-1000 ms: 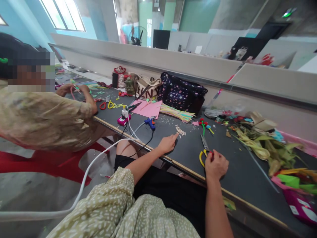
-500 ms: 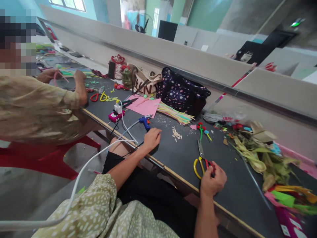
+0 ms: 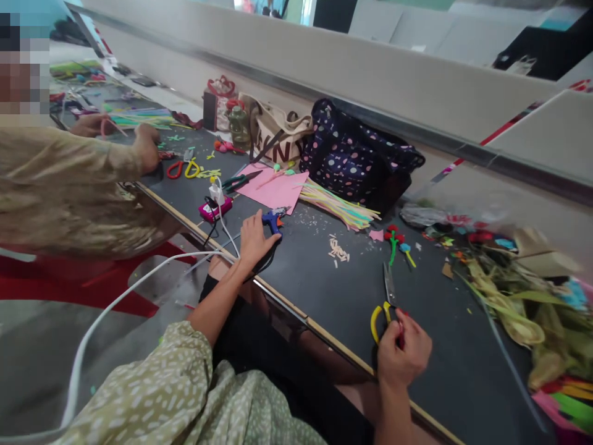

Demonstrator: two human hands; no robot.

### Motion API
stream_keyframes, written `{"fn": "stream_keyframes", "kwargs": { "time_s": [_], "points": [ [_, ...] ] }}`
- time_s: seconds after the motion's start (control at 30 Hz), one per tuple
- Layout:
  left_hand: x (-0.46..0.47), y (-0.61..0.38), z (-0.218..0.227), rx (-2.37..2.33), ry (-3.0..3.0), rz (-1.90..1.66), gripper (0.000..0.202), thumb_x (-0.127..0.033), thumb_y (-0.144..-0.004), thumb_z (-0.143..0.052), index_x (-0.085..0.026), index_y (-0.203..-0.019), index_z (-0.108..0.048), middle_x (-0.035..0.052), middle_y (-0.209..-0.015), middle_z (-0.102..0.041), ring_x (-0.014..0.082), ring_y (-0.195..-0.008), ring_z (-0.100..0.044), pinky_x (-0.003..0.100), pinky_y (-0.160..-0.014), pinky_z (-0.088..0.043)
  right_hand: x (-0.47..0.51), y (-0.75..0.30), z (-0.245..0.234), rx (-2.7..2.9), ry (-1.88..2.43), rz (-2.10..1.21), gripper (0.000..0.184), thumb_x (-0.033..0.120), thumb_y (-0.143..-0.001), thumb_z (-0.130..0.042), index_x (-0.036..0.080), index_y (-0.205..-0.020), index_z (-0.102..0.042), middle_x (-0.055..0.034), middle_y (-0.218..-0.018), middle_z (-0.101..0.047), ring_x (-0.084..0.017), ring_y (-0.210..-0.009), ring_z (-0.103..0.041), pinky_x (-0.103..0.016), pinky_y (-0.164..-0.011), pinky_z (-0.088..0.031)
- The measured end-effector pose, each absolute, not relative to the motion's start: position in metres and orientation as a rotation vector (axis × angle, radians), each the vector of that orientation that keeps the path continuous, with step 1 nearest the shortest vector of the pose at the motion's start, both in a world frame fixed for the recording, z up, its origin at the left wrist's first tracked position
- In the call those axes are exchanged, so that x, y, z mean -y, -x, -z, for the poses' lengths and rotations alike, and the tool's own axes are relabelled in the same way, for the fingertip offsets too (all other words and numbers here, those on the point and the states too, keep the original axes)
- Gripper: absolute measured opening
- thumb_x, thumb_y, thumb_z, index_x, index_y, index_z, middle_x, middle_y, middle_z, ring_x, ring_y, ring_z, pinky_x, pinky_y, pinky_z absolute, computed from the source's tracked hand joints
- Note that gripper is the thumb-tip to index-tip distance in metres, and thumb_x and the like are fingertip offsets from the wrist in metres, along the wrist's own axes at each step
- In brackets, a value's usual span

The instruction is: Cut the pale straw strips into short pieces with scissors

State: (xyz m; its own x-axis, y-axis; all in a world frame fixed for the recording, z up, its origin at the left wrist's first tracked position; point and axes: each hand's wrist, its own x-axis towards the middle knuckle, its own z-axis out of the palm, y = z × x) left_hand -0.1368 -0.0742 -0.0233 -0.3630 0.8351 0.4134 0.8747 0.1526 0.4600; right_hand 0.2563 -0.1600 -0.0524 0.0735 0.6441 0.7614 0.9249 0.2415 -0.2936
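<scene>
My left hand point(image 3: 252, 240) lies on the table right beside a blue hot glue gun point(image 3: 272, 224). Its fingers are stretched out, with the thumb apart by the gun's handle; whether they touch it is hard to tell. My right hand point(image 3: 404, 347) is closed around the red handle loop of a pair of scissors point(image 3: 389, 290). The yellow loop stays outside my fingers, and the blades point away from me. Beyond the blade tips lie a red flower on a green stem point(image 3: 393, 241) and a small blue flower point(image 3: 407, 252).
Small cream cut pieces point(image 3: 339, 250) lie mid-table. Behind are pipe cleaners point(image 3: 340, 205), pink paper point(image 3: 273, 190), pliers point(image 3: 241, 181) and a dotted bag point(image 3: 356, 154). Dried husks point(image 3: 504, 303) lie right. A magenta power strip point(image 3: 215, 209) and white cable point(image 3: 111, 303) are left, near a co-worker point(image 3: 65, 185).
My left hand has moved left, from the bare tabletop to the glue gun. My right hand stays at the scissors. The view has tilted down and shifted.
</scene>
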Motion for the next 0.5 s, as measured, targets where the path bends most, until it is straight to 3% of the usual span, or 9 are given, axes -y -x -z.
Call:
{"fn": "stream_keyframes", "kwargs": {
  "time_s": [0.5],
  "points": [
    [0.084, 0.13, 0.024, 2.15, 1.973, 0.992, 0.076, -0.049, -0.083, -0.056, -0.012, -0.144, -0.03, 0.0195, -0.129, -0.049, 0.0337, -0.12, -0.043, 0.05, -0.102, -0.035, 0.128, -0.2, 0.023, 1.996, 1.3, 0.241, 0.038, 0.01, -0.083, -0.056, 0.019, -0.12, -0.06, -0.0077, -0.094, -0.069, -0.018, -0.087, -0.062, -0.033, -0.082, -0.049]
  ]
}}
